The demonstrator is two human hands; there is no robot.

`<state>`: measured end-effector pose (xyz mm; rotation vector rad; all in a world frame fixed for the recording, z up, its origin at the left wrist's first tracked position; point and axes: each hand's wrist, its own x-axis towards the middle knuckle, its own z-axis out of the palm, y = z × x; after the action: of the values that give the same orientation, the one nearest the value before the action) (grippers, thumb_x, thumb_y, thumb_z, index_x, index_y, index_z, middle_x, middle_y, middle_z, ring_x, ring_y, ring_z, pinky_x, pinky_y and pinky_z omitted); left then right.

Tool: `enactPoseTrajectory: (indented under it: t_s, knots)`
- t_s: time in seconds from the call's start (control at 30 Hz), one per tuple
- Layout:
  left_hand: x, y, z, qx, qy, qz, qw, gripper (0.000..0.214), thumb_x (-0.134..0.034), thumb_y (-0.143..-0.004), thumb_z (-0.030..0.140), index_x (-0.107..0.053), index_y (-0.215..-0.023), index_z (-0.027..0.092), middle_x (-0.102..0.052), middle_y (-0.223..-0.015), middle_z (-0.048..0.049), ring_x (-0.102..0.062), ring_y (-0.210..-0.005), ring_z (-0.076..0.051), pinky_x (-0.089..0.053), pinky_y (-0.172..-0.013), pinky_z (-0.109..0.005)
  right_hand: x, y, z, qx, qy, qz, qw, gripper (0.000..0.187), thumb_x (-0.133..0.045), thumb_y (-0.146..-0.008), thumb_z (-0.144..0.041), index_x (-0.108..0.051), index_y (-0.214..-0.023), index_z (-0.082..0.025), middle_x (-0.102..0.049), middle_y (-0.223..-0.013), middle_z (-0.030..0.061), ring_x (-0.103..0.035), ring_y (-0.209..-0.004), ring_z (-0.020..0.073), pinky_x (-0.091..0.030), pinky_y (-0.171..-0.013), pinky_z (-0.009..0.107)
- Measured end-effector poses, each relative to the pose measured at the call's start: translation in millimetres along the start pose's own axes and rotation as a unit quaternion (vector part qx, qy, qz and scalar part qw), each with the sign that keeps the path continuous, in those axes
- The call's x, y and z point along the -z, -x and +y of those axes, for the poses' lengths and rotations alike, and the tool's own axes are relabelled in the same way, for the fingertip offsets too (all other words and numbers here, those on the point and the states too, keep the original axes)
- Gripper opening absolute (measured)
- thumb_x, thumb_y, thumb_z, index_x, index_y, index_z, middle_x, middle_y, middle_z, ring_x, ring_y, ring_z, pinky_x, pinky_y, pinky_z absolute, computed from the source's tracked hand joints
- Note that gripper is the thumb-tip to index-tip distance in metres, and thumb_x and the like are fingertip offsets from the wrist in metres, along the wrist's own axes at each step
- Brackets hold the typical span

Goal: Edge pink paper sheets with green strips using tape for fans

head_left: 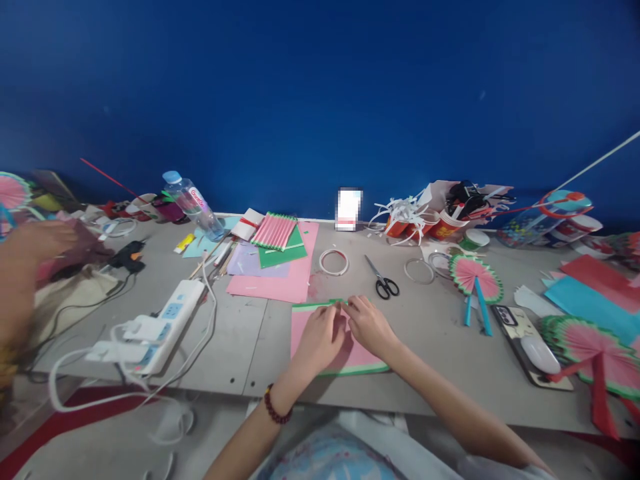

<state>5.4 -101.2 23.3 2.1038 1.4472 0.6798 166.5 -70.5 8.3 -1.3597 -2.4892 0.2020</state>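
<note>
A pink paper sheet with green edges (360, 359) lies on the grey table (440, 347) in front of me. Both hands rest on its far edge. My left hand (320, 335) and my right hand (367, 323) have their fingers pinched together on the folded green top edge (320, 305) of the sheet. A bead bracelet circles my left wrist.
Scissors (384, 283) lie just beyond my right hand. A pleated pink paper (274, 230) sits on coloured sheets behind. A power strip (160, 323) with cables, a glue gun (131, 254) and a bottle (194, 202) are left. Watermelon paper fans (475, 277), a phone (525, 333) and cups are right. Another person's arm (20, 267) is at far left.
</note>
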Motion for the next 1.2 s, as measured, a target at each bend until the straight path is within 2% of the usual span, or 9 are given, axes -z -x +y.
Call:
enactPoseTrajectory:
  t_s: [0.13, 0.27, 0.4, 0.5, 0.63, 0.8, 1.0, 1.1, 1.2]
  knots:
    - [10.8, -2, -11, 0.04, 0.066, 0.056, 0.995, 0.024, -0.043, -0.089, 0.019, -0.048, -0.112, 0.022, -0.064, -0.101, -0.0039, -0.062, -0.091, -0.017, -0.048, -0.081, -0.03, 0, -2, 10, -0.031, -0.145, 0.037, 0.988, 0.036, -0.043, -0.078, -0.001, -0.064, -0.1, -0.019, -0.057, -0.091, 0.0067, -0.053, -0.087, 0.0187, -0.046, -0.079, 0.032]
    - [19.1, -11, -20, 0.005, -0.071, 0.049, 0.996, 0.024, -0.054, -0.085, 0.026, -0.05, -0.108, 0.02, -0.059, -0.105, -0.0071, -0.056, -0.1, -0.024, -0.045, -0.085, -0.037, -2, -3, 17, -0.052, -0.215, 0.048, 0.974, 0.035, -0.045, -0.08, -0.004, -0.061, -0.107, -0.02, -0.059, -0.097, 0.0069, -0.055, -0.086, 0.0186, -0.047, -0.078, 0.033]
    - [20.5, -22, -23, -0.039, -0.197, -0.011, 0.98, 0.034, -0.061, -0.082, 0.039, -0.052, -0.107, 0.018, -0.054, -0.107, -0.01, -0.051, -0.098, -0.027, -0.043, -0.081, -0.04, -5, -4, 16, -0.045, -0.166, 0.062, 0.983, 0.031, -0.047, -0.085, -0.012, -0.06, -0.112, -0.021, -0.057, -0.101, 0.0093, -0.054, -0.093, 0.0222, -0.046, -0.083, 0.037]
    - [19.9, -27, -23, -0.052, -0.217, -0.041, 0.974, 0.031, -0.062, -0.082, 0.039, -0.053, -0.104, 0.019, -0.054, -0.1, -0.0078, -0.051, -0.095, -0.026, -0.041, -0.078, -0.038, -4, -5, 16, -0.04, -0.116, 0.064, 0.99, 0.022, -0.052, -0.086, -0.018, -0.064, -0.103, -0.023, -0.058, -0.099, 0.0089, -0.052, -0.091, 0.0236, -0.043, -0.083, 0.039]
    - [21.9, -33, -23, -0.042, -0.221, -0.059, 0.973, 0.037, -0.066, -0.077, 0.044, -0.053, -0.1, 0.018, -0.055, -0.097, -0.0074, -0.051, -0.094, -0.026, -0.04, -0.077, -0.037, -1, -8, 20, -0.058, -0.122, 0.058, 0.989, 0.012, -0.058, -0.085, -0.024, -0.065, -0.094, -0.022, -0.061, -0.101, 0.0074, -0.053, -0.091, 0.0223, -0.04, -0.082, 0.038]
    - [24.0, -40, -27, -0.039, -0.199, -0.07, 0.977, 0.041, -0.07, -0.073, 0.047, -0.052, -0.094, 0.017, -0.055, -0.1, -0.0088, -0.052, -0.093, -0.025, -0.041, -0.075, -0.035, 2, -17, 24, -0.055, -0.132, 0.02, 0.99, 0.017, -0.062, -0.082, -0.021, -0.065, -0.099, -0.021, -0.066, -0.093, 0.0051, -0.056, -0.09, 0.0206, -0.039, -0.08, 0.034]
    - [26.9, -47, -27, -0.061, -0.167, -0.075, 0.981, 0.045, -0.076, -0.067, 0.044, -0.057, -0.097, 0.017, -0.058, -0.097, -0.0088, -0.054, -0.094, -0.026, -0.041, -0.077, -0.035, 12, -29, 26, -0.045, -0.203, 0.003, 0.978, 0.013, -0.057, -0.081, -0.015, -0.068, -0.076, -0.019, -0.066, -0.077, 0.0028, -0.059, -0.075, 0.015, -0.041, -0.071, 0.026]
    - [31.9, -55, -27, -0.056, -0.098, -0.092, 0.989, 0.04, -0.077, -0.064, 0.043, -0.062, -0.091, 0.018, -0.062, -0.089, -0.0077, -0.056, -0.09, -0.027, -0.041, -0.076, -0.033, 18, -33, 30, -0.069, -0.244, -0.008, 0.967, 0.013, -0.056, -0.08, -0.017, -0.068, -0.076, -0.019, -0.067, -0.074, 0.001, -0.058, -0.068, 0.0131, -0.041, -0.063, 0.023]
    - [33.8, -66, -31, -0.014, 0.019, -0.151, 0.988, 0.035, -0.073, -0.065, 0.046, -0.065, -0.084, 0.017, -0.063, -0.076, -0.0031, -0.056, -0.073, -0.02, -0.039, -0.063, -0.026, 24, -37, 32, -0.091, -0.264, -0.02, 0.96, 0.015, -0.054, -0.08, -0.022, -0.068, -0.074, -0.02, -0.066, -0.065, -0.0016, -0.055, -0.059, 0.0117, -0.038, -0.055, 0.022]
